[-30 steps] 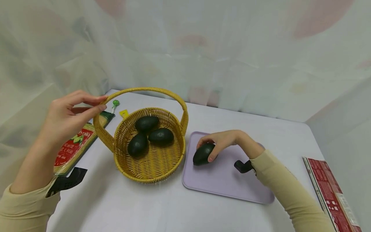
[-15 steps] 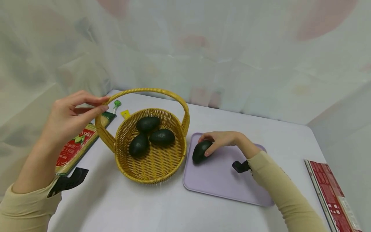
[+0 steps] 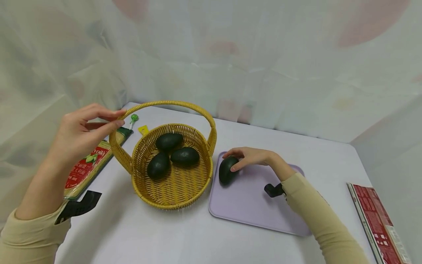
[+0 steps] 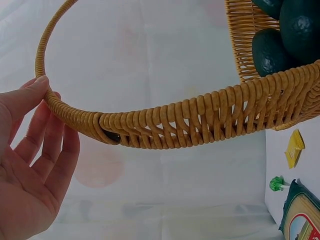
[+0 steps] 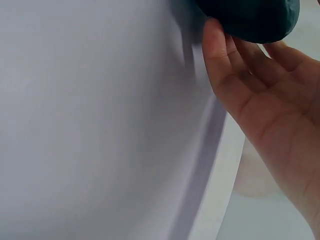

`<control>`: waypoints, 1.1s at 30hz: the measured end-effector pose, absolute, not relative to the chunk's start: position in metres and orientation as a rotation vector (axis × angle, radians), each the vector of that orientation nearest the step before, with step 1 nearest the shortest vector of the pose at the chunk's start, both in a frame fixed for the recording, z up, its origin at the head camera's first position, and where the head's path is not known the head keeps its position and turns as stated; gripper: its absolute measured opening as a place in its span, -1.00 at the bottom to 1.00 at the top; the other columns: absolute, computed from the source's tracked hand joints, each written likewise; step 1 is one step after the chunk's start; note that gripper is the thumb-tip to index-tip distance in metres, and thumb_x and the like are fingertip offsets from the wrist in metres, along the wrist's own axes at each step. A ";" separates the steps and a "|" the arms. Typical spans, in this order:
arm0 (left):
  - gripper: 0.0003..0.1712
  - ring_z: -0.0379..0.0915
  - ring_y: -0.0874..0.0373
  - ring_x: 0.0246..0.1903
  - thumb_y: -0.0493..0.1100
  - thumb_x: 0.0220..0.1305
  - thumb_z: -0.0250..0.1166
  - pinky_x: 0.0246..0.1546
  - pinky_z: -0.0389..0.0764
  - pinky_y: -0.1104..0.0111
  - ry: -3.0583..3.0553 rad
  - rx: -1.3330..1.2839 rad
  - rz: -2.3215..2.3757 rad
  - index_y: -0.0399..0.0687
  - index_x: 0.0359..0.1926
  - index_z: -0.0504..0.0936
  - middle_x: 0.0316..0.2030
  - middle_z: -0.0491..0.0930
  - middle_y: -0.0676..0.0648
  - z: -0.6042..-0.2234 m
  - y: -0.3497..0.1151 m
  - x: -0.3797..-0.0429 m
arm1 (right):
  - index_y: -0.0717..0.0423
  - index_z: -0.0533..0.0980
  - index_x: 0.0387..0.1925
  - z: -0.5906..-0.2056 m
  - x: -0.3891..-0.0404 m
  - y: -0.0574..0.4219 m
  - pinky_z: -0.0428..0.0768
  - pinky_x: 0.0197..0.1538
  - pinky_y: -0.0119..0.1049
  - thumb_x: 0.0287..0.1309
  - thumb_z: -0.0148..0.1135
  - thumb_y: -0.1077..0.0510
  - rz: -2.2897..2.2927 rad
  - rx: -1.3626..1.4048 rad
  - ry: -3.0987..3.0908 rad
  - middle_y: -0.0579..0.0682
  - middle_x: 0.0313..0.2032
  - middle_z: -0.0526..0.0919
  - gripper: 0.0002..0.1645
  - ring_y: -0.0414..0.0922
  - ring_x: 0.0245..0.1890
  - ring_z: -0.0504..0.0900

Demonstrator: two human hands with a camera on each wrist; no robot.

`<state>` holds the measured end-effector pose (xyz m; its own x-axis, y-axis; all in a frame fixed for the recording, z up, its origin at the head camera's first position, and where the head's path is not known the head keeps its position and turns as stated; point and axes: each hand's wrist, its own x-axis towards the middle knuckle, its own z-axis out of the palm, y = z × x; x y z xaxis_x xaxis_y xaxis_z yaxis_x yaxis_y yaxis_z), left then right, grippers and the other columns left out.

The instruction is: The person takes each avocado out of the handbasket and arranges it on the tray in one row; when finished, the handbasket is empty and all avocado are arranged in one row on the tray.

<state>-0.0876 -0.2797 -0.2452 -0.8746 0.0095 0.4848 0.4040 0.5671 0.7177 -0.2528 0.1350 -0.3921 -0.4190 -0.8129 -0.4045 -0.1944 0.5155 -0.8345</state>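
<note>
Between thumb and fingers, my left hand [image 3: 79,134] holds the side of the arched handle [image 3: 165,103] of a yellow woven basket [image 3: 173,190]. The left wrist view also shows the thumb [image 4: 37,87] on the handle. Three dark green avocados [image 3: 185,156] lie inside the basket. To its right, a fourth-sized match, another avocado [image 3: 226,172], stands over the left end of a pale purple tray [image 3: 254,200]. My right hand [image 3: 254,157] grips this avocado from its far right side, thumb on the near side. In the right wrist view its fingers [image 5: 255,60] are partly hidden behind the fruit.
A red-labelled pack of spaghetti [image 3: 84,167] lies left of the basket, partly behind my left hand. Near it are a green lollipop-like item [image 3: 134,118] and a small yellow packet [image 3: 143,129]. A red package [image 3: 377,220] lies at the right edge. Curtains hang behind the table.
The avocado in my right hand has turned from slanted to nearly lengthwise on the tray. My right hand has shifted slightly around it. The left hand keeps its hold on the handle.
</note>
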 end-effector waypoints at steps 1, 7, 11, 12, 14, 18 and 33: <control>-0.78 0.54 0.23 -0.13 -0.51 0.13 0.34 -0.21 0.56 0.66 -2.375 -0.332 -1.240 -0.35 -0.17 0.70 -0.18 0.66 0.05 -0.245 -0.280 -0.088 | -0.09 0.38 0.31 -0.392 -0.253 0.135 0.23 0.35 -0.10 0.10 0.39 -0.01 -0.914 -0.834 1.903 -0.15 0.27 0.40 -0.27 -0.15 0.30 0.29; -0.78 0.53 0.24 -0.12 -0.49 0.14 0.34 -0.20 0.55 0.67 -2.389 -0.303 -1.233 -0.33 -0.16 0.70 -0.17 0.66 0.08 -0.245 -0.280 -0.087 | -0.08 0.39 0.31 -0.389 -0.252 0.136 0.22 0.36 -0.04 0.12 0.38 -0.03 -0.915 -0.887 1.920 -0.15 0.27 0.42 -0.28 -0.15 0.31 0.29; -0.77 0.52 0.23 -0.12 -0.49 0.14 0.34 -0.21 0.55 0.66 -2.389 -0.299 -1.237 -0.35 -0.15 0.70 -0.16 0.66 0.07 -0.245 -0.281 -0.088 | -0.05 0.38 0.32 -0.389 -0.251 0.138 0.22 0.36 -0.04 0.12 0.38 -0.03 -0.909 -0.906 1.931 -0.14 0.26 0.43 -0.26 -0.17 0.30 0.30; -0.77 0.52 0.23 -0.12 -0.49 0.14 0.34 -0.21 0.55 0.66 -2.386 -0.302 -1.238 -0.35 -0.15 0.70 -0.17 0.66 0.07 -0.245 -0.281 -0.088 | -0.04 0.38 0.33 -0.389 -0.251 0.138 0.22 0.36 -0.04 0.12 0.38 -0.03 -0.909 -0.906 1.928 -0.13 0.26 0.44 -0.26 -0.17 0.30 0.30; -0.77 0.52 0.23 -0.12 -0.50 0.13 0.34 -0.21 0.56 0.66 -2.382 -0.309 -1.242 -0.36 -0.15 0.69 -0.17 0.66 0.06 -0.245 -0.281 -0.088 | -0.03 0.36 0.33 -0.389 -0.250 0.139 0.22 0.36 -0.05 0.12 0.38 -0.02 -0.900 -0.905 1.922 -0.12 0.25 0.45 -0.25 -0.17 0.30 0.31; -0.78 0.54 0.23 -0.13 -0.50 0.13 0.34 -0.21 0.56 0.65 -2.377 -0.313 -1.245 -0.35 -0.16 0.70 -0.17 0.66 0.05 -0.245 -0.281 -0.088 | -0.01 0.35 0.33 -0.387 -0.248 0.141 0.25 0.33 -0.08 0.09 0.41 -0.02 -0.875 -0.899 1.923 -0.12 0.23 0.46 -0.22 -0.14 0.27 0.34; -0.79 0.54 0.21 -0.12 -0.47 0.14 0.36 -0.22 0.58 0.64 -2.386 -0.298 -1.243 -0.33 -0.16 0.71 -0.18 0.67 0.04 -0.244 -0.278 -0.087 | -0.05 0.42 0.18 -0.396 -0.246 0.128 0.35 0.23 -0.11 0.00 0.50 0.04 -0.929 -0.901 1.918 -0.10 0.13 0.47 -0.30 -0.11 0.17 0.41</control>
<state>-0.0866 -0.2777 -0.2437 -0.8840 -0.0083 0.4674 0.3782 0.5748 0.7257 -0.2457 0.1282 -0.3957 -0.4219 -0.8370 -0.3484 -0.2454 0.4754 -0.8449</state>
